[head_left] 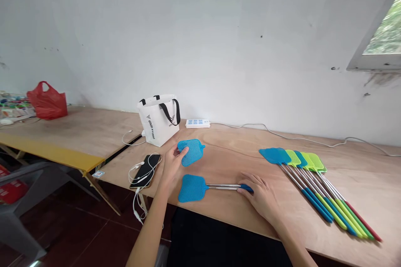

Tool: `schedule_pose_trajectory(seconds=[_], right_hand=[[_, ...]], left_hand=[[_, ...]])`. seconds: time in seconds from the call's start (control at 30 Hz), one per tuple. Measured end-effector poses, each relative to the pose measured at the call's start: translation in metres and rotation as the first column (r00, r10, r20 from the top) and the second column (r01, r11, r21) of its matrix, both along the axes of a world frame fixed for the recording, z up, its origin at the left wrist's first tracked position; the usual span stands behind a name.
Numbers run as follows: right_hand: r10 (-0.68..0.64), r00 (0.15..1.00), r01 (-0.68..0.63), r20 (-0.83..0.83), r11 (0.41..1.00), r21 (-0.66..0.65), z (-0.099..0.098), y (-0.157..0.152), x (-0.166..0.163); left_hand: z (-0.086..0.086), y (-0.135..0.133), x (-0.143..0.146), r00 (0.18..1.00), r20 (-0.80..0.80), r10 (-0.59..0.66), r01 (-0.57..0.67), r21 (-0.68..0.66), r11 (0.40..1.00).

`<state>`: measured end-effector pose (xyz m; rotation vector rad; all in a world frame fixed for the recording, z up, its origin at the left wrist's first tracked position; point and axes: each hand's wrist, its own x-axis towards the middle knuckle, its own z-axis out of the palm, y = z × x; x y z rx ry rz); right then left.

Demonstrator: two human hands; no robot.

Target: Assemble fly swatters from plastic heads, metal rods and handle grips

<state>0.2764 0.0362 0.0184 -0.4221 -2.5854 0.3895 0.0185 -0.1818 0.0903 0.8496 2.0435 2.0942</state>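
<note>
My left hand [176, 157] pinches a loose blue fly swatter head [191, 152] by its left edge, thumb on top, just above the table. Only a short stub shows at the head's right end. Below it a blue fly swatter [191, 188] lies across the table near the front edge, its head to the left and its metal shaft [221, 186] pointing right. My right hand [258, 194] is closed around its blue handle [247, 187], which the fingers partly cover. Whether one or two rods lie there, I cannot tell.
Several blue and green fly swatters [319, 192] lie fanned at the right, one with a red handle. A white bag [159, 123], a power strip [197, 123] and a phone [147, 170] with earphones stand or lie to the left and behind. A red bag [48, 102] sits farther left.
</note>
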Motion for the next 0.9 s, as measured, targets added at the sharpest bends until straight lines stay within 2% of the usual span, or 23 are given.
schedule_pose_trajectory(seconds=[0.17, 0.37, 0.47, 0.57, 0.73, 0.9], right_hand=[[-0.017, 1.000, 0.015, -0.021, 0.997, -0.081, -0.003, 0.002, -0.003], [-0.094, 0.987, 0.084, -0.127, 0.993, -0.082, -0.007, 0.007, -0.003], [-0.118, 0.967, 0.078, -0.225, 0.981, -0.178, 0.003, 0.009, 0.001], [-0.082, 0.937, -0.005, -0.339, 0.968, -0.250, 0.022, 0.009, 0.009], [0.002, 0.914, -0.101, -0.405, 0.969, -0.224, 0.050, 0.004, 0.023], [0.070, 0.923, -0.157, -0.377, 0.966, -0.205, 0.059, -0.004, 0.027]], left_hand=[[0.011, 0.008, 0.021, 0.998, 0.040, -0.044, 0.043, 0.034, 0.999], [0.015, 0.018, 0.035, 0.988, 0.115, -0.100, 0.089, 0.098, 0.991], [0.014, 0.023, 0.039, 0.977, 0.176, -0.118, 0.095, 0.136, 0.986], [0.012, 0.027, 0.041, 0.955, 0.260, -0.142, 0.095, 0.184, 0.978], [0.013, 0.030, 0.048, 0.884, 0.421, -0.203, 0.126, 0.203, 0.971], [0.019, 0.030, 0.055, 0.835, 0.509, -0.208, 0.119, 0.204, 0.972]])
